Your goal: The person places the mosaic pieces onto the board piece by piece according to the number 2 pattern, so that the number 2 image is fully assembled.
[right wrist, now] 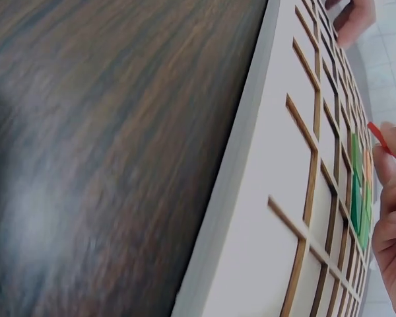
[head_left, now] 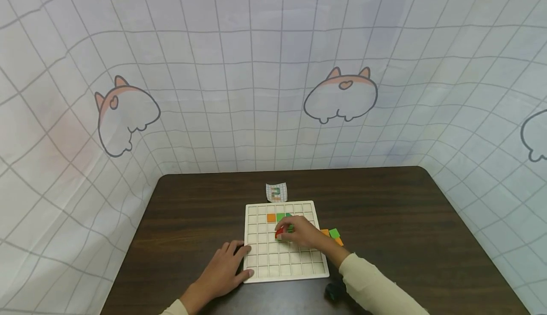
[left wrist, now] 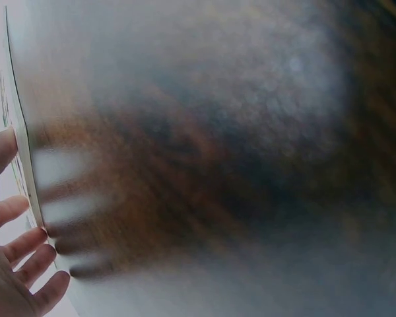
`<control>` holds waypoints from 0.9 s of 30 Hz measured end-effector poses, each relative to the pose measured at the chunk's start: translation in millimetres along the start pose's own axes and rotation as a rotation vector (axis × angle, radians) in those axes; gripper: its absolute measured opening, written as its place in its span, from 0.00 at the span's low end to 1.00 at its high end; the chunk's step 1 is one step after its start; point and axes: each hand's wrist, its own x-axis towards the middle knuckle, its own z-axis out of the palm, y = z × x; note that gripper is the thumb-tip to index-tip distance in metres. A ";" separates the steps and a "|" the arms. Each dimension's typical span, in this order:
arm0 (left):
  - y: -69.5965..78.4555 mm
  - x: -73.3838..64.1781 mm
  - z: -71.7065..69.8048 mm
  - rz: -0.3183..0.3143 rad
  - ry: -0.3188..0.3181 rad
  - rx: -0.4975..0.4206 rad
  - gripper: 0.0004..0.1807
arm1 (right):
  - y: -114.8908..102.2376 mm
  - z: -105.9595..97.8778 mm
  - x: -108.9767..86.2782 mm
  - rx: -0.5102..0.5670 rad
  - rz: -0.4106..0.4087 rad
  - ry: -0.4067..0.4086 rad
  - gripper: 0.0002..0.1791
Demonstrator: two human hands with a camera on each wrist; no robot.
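A white grid board (head_left: 284, 260) with square cells lies on the dark wooden table. My left hand (head_left: 222, 268) rests at its left edge, fingers spread, thumb by the near corner; the left wrist view shows the fingertips (left wrist: 51, 290) along the board's side. Over the middle of the board, my right hand (head_left: 302, 232) pinches a red tile (right wrist: 377, 137) between thumb and finger, the tile tilted above the cells. An orange tile (head_left: 271, 217) and a green tile (head_left: 279, 216) sit side by side in an upper row. More green tiles (right wrist: 356, 198) are partly hidden by the right hand.
Loose orange and green tiles (head_left: 334, 233) lie just off the board's right edge, partly behind the right wrist. A small paper card (head_left: 276, 193) with a coloured grid pattern lies beyond the far edge. A dark object (head_left: 334, 291) is beside the right sleeve. White gridded curtains surround the table.
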 end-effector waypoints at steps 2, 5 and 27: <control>0.3 0.1 -0.6 0.001 -0.002 -0.001 0.32 | -0.7 2.4 0.9 0.001 0.006 -0.003 0.10; 0.7 0.0 -1.1 0.000 -0.003 0.001 0.32 | -1.7 6.2 1.8 -0.009 0.002 -0.003 0.09; -1.2 0.1 1.2 0.000 -0.004 0.008 0.33 | -13.2 18.6 7.8 -0.241 -0.002 -0.017 0.06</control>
